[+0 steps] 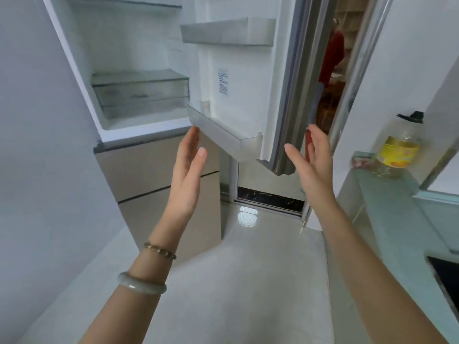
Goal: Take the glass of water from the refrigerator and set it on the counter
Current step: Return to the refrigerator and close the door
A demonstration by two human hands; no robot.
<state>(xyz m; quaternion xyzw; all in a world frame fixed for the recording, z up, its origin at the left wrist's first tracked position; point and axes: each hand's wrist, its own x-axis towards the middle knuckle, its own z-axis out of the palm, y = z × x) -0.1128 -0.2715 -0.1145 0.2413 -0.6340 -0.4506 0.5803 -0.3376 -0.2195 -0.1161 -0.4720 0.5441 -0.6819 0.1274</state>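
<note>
The refrigerator (129,58) stands ahead with its upper door (250,78) swung open to the right. Its lower door shelf (221,132) holds something clear and faint at its left corner; I cannot tell if it is the glass. My left hand (187,167) is raised flat just below that shelf's left end, fingers straight and empty. My right hand (310,165) is raised in front of the door's lower edge, fingers spread, holding nothing. The counter (387,202) with a pale green top runs along the right.
A bottle of yellow oil (400,145) with a black cap stands at the counter's far end. A clear drawer (141,93) sits inside the fridge. Beige lower fridge drawers (161,175) are shut. A person in red (331,58) stands beyond the doorway.
</note>
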